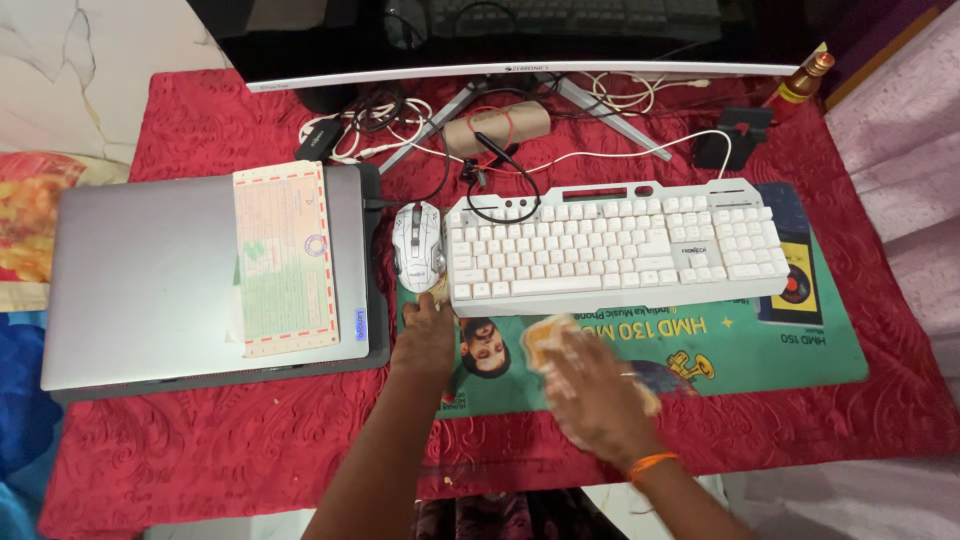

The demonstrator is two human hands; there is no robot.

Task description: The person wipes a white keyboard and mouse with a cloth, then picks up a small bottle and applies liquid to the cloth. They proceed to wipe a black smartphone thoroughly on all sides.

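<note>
Head view, looking down on a desk under a red embossed cloth. The right hand, blurred by motion, lies flat with fingers closed over a pale yellow cleaning cloth, pressing it onto the green printed desk mat just in front of the white keyboard. The left hand reaches forward, fingertips touching the near edge of the white mouse at the mat's left corner; whether it grips the mouse cannot be told. Judged from this, wiping of the mat is in hand, with the strip in front of the keyboard under the cloth; a further pass would seemingly call for shifting the mouse or keyboard aside to free the covered mat.

Left of the mat, a closed grey laptop carries a cream envelope with a red-and-green dashed border. Behind the keyboard stand the legs of a monitor, a tangle of white and black cables and a brown cylindrical roll. At the far right corner stands a bottle with a yellow band; its contents cannot be seen
</note>
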